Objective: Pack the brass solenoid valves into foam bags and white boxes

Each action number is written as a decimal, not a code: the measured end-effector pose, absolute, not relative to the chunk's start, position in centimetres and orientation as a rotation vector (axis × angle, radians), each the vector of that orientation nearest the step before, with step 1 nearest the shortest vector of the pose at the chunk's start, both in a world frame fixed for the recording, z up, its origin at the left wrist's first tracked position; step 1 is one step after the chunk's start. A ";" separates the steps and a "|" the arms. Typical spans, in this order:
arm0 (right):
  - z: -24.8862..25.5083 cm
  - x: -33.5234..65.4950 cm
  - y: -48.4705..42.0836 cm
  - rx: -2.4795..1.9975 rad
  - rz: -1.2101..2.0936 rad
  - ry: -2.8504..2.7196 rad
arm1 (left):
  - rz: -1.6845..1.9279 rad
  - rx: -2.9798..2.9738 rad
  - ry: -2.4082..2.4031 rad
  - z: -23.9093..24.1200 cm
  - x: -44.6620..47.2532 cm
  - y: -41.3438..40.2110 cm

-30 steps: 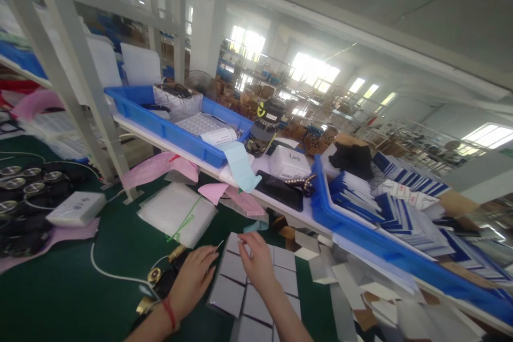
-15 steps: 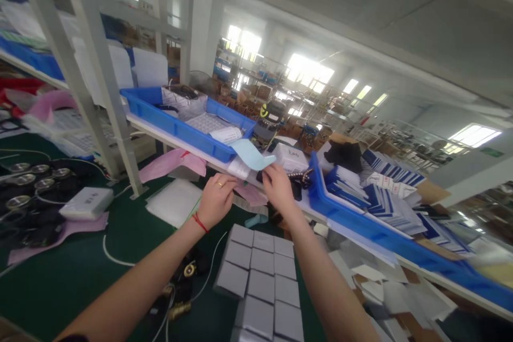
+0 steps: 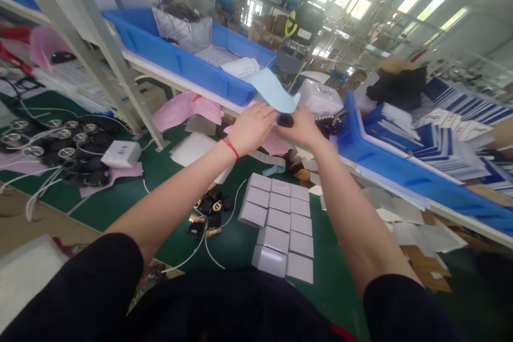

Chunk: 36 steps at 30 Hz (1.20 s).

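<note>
My left hand (image 3: 256, 124) reaches to the edge of the white shelf, its fingers bent together and their tips partly hidden under a curled light blue strip (image 3: 272, 88). Facing it, my right hand (image 3: 302, 127) has thumb and fingers closed around a small black object (image 3: 285, 120) whose kind I cannot make out. The strip hangs over both hands from a white paper-like piece (image 3: 240, 67) at the blue tray's rim. Below the hands, several small grey-white boxes (image 3: 279, 219) lie in rows on the green table.
A blue tray (image 3: 176, 64) stands on the shelf at left, another blue tray (image 3: 404, 171) with blue-and-white booklets at right. Black parts with brass fittings (image 3: 210, 211) and white cables lie on the table. A metal post (image 3: 116, 64) rises at left.
My view has tilted down, showing more of the table. My left hand has moved in toward the right one, its fingertips now beneath the light blue strip.
</note>
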State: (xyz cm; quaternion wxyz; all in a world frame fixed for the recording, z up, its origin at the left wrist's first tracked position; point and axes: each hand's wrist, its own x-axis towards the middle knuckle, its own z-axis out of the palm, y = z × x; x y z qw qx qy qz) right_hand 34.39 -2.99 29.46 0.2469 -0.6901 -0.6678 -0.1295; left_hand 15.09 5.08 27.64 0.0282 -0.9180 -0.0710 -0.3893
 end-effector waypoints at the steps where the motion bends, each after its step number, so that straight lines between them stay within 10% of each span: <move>1: 29.4 34.8 -3.2 -1.918 -0.316 -1.838 | -1.132 -2.844 -0.233 28.1 15.8 5.0; 36: 31.1 35.9 -3.9 -1.883 -0.129 -1.941 | -0.327 -2.886 -0.135 33.7 21.1 7.4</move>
